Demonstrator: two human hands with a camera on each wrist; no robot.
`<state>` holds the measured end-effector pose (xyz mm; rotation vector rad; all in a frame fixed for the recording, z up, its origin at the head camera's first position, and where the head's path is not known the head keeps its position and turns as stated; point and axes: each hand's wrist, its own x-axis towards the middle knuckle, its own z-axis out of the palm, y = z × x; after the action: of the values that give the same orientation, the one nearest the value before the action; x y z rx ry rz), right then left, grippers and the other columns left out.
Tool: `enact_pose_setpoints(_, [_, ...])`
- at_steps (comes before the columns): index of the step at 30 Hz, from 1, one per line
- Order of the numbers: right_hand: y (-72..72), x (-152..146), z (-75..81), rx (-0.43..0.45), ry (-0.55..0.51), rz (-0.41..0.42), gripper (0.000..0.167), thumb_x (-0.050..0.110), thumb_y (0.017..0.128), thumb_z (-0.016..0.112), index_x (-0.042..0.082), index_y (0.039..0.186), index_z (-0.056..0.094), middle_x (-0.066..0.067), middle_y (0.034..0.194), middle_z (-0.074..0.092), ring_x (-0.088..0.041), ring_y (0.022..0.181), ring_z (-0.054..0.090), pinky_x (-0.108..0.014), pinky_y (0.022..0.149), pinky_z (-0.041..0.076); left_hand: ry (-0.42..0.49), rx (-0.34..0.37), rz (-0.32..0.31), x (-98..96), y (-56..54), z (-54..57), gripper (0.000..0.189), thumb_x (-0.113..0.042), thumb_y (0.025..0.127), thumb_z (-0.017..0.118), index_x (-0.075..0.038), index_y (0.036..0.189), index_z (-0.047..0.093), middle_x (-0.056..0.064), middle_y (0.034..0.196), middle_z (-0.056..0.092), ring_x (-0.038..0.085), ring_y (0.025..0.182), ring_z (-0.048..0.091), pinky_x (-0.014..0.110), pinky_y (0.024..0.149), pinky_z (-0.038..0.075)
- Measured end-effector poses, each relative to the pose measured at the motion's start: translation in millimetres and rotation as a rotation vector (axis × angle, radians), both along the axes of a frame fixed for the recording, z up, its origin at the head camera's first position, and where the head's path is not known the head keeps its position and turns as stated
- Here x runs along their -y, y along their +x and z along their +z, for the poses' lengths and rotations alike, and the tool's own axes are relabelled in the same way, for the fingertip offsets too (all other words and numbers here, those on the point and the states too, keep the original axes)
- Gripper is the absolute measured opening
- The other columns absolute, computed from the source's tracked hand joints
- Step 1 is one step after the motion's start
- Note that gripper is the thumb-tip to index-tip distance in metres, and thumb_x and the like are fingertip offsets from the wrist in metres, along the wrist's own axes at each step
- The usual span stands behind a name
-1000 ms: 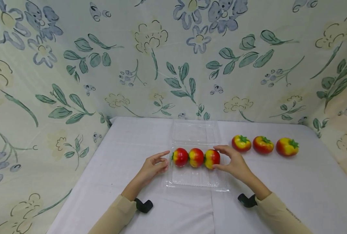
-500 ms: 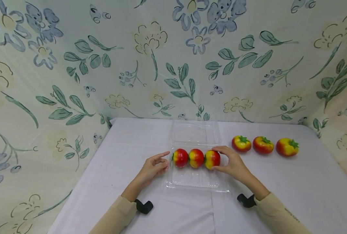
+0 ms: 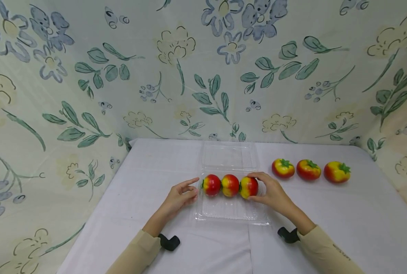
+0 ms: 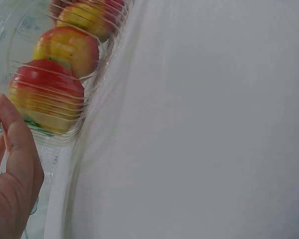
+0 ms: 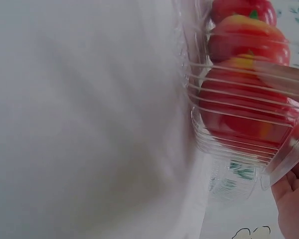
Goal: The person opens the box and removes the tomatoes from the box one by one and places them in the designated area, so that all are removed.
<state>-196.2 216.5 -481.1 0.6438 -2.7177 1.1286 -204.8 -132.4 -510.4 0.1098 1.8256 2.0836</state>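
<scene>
An open clear plastic clamshell box (image 3: 220,211) lies on the table, its lid (image 3: 229,156) folded back. Three round red-and-yellow fruits with green leafy tops form a row in its base: a left fruit (image 3: 211,185), a middle fruit (image 3: 230,185) and a right fruit (image 3: 249,187). My right hand (image 3: 272,194) reaches over the box's right side and holds the right fruit between thumb and fingers. At the left rim, my left hand (image 3: 180,196) rests loosely with its index finger extended against the box. Ribbed plastic walls cover the fruits in both wrist views.
To the right of the box stand three more such fruits in a row: a near one (image 3: 283,168), a middle one (image 3: 308,169) and a far-right one (image 3: 337,172). A white cloth (image 3: 148,167) covers the table. Floral fabric (image 3: 203,76) hangs behind it.
My right hand has shifted very slightly left on the right fruit. The left hand, the box and the other fruits stay where they were.
</scene>
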Motion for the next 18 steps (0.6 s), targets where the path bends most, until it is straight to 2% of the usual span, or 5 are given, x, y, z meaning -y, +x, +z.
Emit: enact_pose_setpoints(18, [1.9,-1.2,3.8,-0.011,0.046,0.012,0.072,0.01,0.069,0.093,0.005,0.131,0.057,-0.011,0.129,0.06,-0.032,0.121,0.055,-0.053,0.101,0.047,-0.017,-0.011,-0.011,-0.8,0.3,0.5,0.052,-0.006,0.096,0.067,-0.007,0.146,0.051,0.008,0.1,0.061,0.014,0.079,0.062,0.023,0.077,0.057])
